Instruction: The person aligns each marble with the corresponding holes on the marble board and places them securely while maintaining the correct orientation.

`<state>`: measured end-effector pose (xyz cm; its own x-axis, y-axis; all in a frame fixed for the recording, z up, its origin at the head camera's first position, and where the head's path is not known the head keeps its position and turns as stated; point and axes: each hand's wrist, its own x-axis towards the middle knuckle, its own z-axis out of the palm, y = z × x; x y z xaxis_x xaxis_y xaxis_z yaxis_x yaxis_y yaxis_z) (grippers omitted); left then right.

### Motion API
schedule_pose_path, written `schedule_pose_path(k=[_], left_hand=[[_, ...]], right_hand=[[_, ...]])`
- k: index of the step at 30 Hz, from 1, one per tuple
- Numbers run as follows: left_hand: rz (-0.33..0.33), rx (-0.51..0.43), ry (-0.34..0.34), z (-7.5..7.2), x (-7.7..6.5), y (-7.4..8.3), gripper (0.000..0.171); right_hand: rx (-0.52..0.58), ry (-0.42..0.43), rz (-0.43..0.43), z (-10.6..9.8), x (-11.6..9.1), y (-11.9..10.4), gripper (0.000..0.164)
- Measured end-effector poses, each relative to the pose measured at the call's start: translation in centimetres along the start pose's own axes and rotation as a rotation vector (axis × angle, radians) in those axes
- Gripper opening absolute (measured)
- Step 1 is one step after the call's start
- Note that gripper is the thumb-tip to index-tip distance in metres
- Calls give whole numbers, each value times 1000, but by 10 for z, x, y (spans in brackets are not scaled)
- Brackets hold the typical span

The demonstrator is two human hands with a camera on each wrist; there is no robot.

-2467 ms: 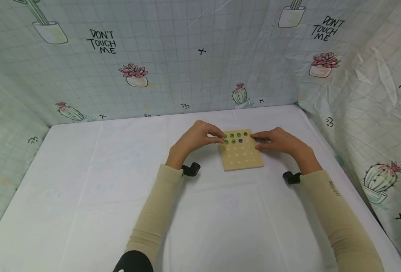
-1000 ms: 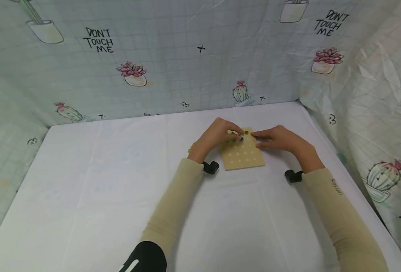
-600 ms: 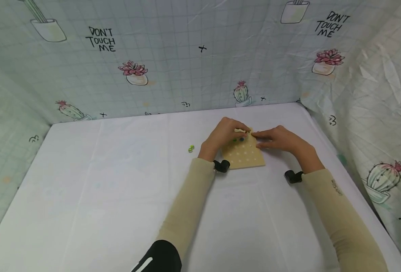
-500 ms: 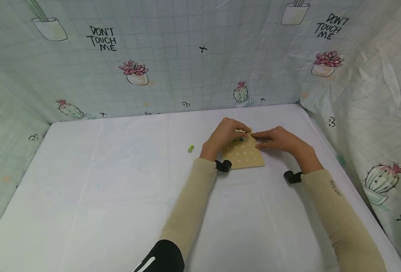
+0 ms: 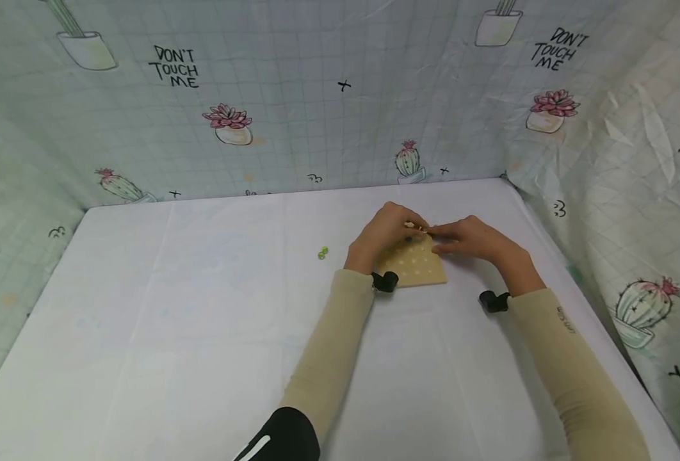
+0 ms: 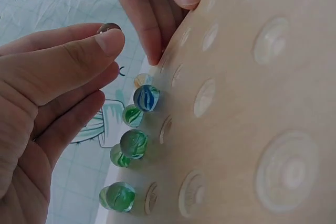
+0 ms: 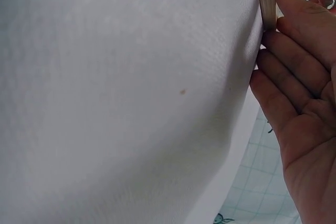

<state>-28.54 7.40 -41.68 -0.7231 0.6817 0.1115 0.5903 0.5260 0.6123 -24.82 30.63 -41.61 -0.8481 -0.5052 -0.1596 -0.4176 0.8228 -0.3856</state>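
Between thumb and index finger my left hand (image 5: 385, 232) pinches a small dark glass marble (image 6: 109, 27), over the far right part of a light wooden board (image 5: 412, 266) with rows of round hollows. In the left wrist view a blue-swirled marble (image 6: 146, 98), an orange-tinted marble (image 6: 140, 81) and several green marbles (image 6: 121, 196) sit in hollows along the board's far rows. My right hand (image 5: 471, 237) rests its thumb and extended fingers on the board's right edge. From the head view my left hand hides most of these marbles.
Two loose yellow-green marbles (image 5: 323, 253) lie on the white cloth (image 5: 202, 307), left of my left wrist. Behind the table hangs a curtain (image 5: 294, 115) printed with cacti. A black wrist camera (image 5: 385, 282) sits near the board's front left corner.
My left hand has moved rightward across the board, from its left edge to near my right fingertips, uncovering the two loose marbles. My right hand has stayed at the right edge.
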Motion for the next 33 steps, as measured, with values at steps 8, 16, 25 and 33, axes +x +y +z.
schedule_pose_path(k=[8,16,25,33], left_hand=[[-24,1,21,3,-3,7,17],[-29,25,50,10,-4,4,18],[-22,30,56,11,-5,1,19],[26,7,38,10,-5,1,20]], right_hand=[[9,-2,15,-1,-2,2,52],[25,-4,14,-1,-2,2,52],[18,-4,20,0,-1,0,52],[36,4,25,1,-3,0,53]])
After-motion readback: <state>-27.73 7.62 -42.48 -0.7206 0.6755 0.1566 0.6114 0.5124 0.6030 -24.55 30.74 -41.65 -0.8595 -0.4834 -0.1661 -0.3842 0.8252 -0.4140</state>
